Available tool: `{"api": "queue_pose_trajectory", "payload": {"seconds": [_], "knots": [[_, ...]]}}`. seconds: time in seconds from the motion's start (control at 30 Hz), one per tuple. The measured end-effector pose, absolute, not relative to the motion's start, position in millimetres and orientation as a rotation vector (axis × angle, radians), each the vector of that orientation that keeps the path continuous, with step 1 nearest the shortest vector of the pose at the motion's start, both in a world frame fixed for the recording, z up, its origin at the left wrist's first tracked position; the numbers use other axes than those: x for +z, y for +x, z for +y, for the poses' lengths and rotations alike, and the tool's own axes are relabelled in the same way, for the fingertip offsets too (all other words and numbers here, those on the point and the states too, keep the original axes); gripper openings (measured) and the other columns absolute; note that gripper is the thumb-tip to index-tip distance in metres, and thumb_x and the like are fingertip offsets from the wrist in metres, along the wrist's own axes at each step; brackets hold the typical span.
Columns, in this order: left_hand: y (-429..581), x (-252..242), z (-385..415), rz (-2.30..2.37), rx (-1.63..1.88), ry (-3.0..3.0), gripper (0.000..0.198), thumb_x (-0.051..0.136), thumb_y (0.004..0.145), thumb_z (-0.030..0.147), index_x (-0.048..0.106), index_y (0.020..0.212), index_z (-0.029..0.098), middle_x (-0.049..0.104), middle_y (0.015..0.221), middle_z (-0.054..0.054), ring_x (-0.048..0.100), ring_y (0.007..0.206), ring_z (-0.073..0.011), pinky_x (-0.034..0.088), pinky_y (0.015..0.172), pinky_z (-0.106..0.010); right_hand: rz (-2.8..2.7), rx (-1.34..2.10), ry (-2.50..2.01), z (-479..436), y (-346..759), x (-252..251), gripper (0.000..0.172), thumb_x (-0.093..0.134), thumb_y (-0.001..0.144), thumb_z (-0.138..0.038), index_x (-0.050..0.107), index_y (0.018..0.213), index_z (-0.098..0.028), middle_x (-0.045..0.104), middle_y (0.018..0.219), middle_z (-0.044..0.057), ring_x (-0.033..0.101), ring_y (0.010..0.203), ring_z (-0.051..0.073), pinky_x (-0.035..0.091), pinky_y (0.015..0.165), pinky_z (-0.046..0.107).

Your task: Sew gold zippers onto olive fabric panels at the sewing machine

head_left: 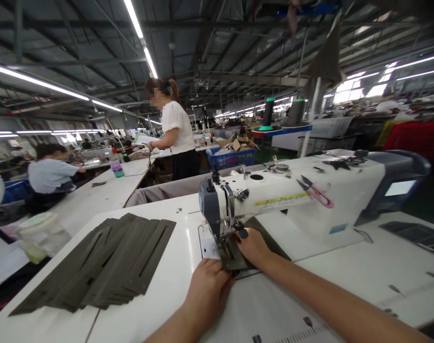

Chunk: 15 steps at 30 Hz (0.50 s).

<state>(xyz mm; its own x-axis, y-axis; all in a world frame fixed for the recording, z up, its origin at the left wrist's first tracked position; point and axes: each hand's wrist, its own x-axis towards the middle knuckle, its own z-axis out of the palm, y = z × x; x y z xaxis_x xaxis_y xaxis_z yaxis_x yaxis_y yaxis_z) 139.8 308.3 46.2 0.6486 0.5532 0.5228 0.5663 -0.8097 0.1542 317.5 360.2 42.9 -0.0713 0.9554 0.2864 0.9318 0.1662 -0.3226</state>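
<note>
An olive-green fabric piece [238, 262] lies under the needle and presser foot of a white sewing machine [274, 190]. At its near left edge, my left hand [210, 283] has its fingers drawn together on the cloth, and the fingertips are partly hidden. My right hand [253, 245] holds the cloth down just right of the presser foot, fingers bent and close together. Part of the cloth stretches behind my right wrist. To the left, a fanned stack of matching olive fabric pieces [113, 262] with slits rests on the white table.
Pink-handled thread snips [317, 193] lie on the machine arm. Thread cones [269, 113] stand behind it. A person in a white top [179, 126] stands beyond the table, and another person [50, 171] sits at left. A blue crate [231, 159] holds cardboard.
</note>
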Motion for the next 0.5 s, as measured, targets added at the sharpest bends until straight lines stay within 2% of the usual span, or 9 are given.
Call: {"api": "queue_pose_trajectory", "payload": {"seconds": [0.1, 0.2, 0.27, 0.37, 0.5], "knots": [[131.8, 49.8, 302.6, -1.062, -0.933, -2.716, 0.012, 0.053, 0.083, 0.023, 0.056, 0.075, 0.015, 0.060, 0.075, -0.006, 0.057, 0.068, -0.0191, 0.049, 0.061, -0.034, -2.114, 0.078, -1.572, 335.5, 326.7, 48.0, 0.013, 0.054, 0.081, -0.016, 0.066, 0.075, -0.017, 0.065, 0.081, 0.004, 0.060, 0.079, 0.016, 0.046, 0.072, 0.027], [126.9, 52.7, 304.9, -0.981, -0.907, -2.688, 0.022, 0.051, 0.084, 0.025, 0.054, 0.101, 0.013, 0.061, 0.099, -0.013, 0.060, 0.090, -0.0241, 0.053, 0.075, -0.042, -2.210, 0.101, -1.276, 310.8, 333.9, 43.2, 0.015, 0.057, 0.078, -0.014, 0.067, 0.089, -0.018, 0.064, 0.100, 0.006, 0.056, 0.097, 0.016, 0.042, 0.087, 0.027], [126.1, 54.0, 310.6, -0.763, -0.814, -2.766, 0.025, 0.045, 0.086, 0.019, 0.053, 0.109, 0.013, 0.061, 0.108, -0.014, 0.059, 0.101, -0.0233, 0.050, 0.087, -0.043, -2.240, 0.113, -1.047, 300.5, 335.9, 37.1, 0.021, 0.053, 0.083, -0.015, 0.064, 0.101, -0.017, 0.063, 0.107, 0.007, 0.055, 0.103, 0.017, 0.041, 0.092, 0.029], [127.3, 53.8, 319.0, -0.539, -0.726, -2.808, 0.024, 0.037, 0.089, 0.012, 0.056, 0.104, 0.011, 0.064, 0.106, -0.014, 0.060, 0.101, -0.0202, 0.048, 0.090, -0.039, -2.220, 0.090, -0.877, 296.8, 335.4, 29.7, 0.026, 0.042, 0.090, -0.017, 0.062, 0.107, -0.018, 0.064, 0.107, 0.007, 0.056, 0.103, 0.018, 0.042, 0.092, 0.032], [131.5, 40.9, 324.9, -0.497, -0.782, -2.709, 0.024, 0.037, 0.089, 0.010, 0.060, 0.094, 0.012, 0.067, 0.100, -0.011, 0.062, 0.096, -0.0188, 0.048, 0.091, -0.040, -2.181, 0.060, -0.872, 301.3, 332.6, 26.6, 0.030, 0.036, 0.092, -0.018, 0.062, 0.108, -0.019, 0.066, 0.103, 0.006, 0.058, 0.100, 0.019, 0.045, 0.090, 0.032]]}}
